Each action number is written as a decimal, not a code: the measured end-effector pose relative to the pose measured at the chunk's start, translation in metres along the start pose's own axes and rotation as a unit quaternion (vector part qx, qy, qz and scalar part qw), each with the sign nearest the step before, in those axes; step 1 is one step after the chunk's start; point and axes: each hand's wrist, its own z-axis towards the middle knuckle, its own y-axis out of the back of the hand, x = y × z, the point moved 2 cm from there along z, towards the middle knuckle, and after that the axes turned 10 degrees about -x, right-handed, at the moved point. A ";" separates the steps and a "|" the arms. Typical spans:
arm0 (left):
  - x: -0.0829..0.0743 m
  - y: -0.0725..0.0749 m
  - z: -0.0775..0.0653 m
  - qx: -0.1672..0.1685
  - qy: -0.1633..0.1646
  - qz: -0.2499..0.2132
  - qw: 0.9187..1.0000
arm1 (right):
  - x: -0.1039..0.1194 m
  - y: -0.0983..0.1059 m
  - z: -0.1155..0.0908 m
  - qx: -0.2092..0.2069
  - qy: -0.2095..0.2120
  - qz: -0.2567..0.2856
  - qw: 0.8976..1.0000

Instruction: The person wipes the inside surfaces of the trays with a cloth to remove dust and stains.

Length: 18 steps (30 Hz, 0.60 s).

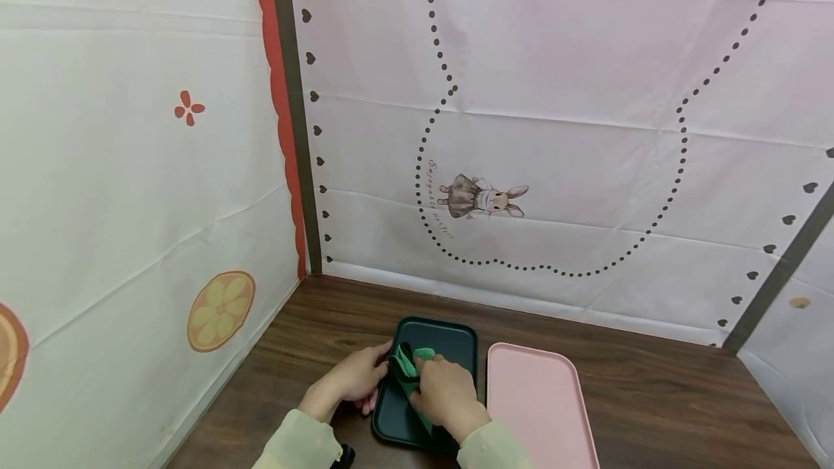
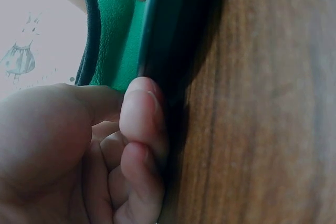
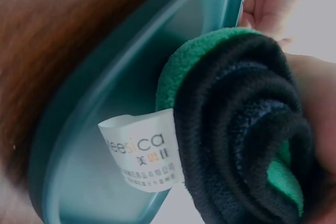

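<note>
A dark green tray (image 1: 449, 335) lies on the wooden table, its long side running away from me. My left hand (image 1: 352, 376) holds the tray's left edge, the thumb over the rim and the other fingers curled against the outer side. Inside the tray is a green cloth (image 3: 176, 72) with black edging, folded or rolled into layers. My right hand (image 1: 448, 391) grips this cloth from above, against the tray. A white printed label (image 3: 144, 150) sticks out from the cloth's end in the right wrist view. Some right fingertips are hidden in the head view.
To the right of the green tray, with a narrow gap between them, lies a pink tray (image 1: 537, 396). The brown wooden table (image 1: 677, 404) meets fabric-covered walls on the left, back and right. A small black object (image 1: 345, 457) shows beside the left sleeve.
</note>
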 end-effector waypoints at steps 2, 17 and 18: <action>0.000 0.001 0.000 0.000 -0.002 -0.001 1.000 | 0.002 0.000 0.000 -0.002 0.004 -0.002 1.000; -0.003 0.000 -0.002 -0.008 -0.014 0.023 1.000 | 0.017 -0.001 0.001 0.002 -0.005 -0.038 0.999; -0.003 0.000 -0.002 -0.009 -0.014 0.025 1.000 | 0.018 -0.001 0.001 0.001 -0.006 -0.039 0.999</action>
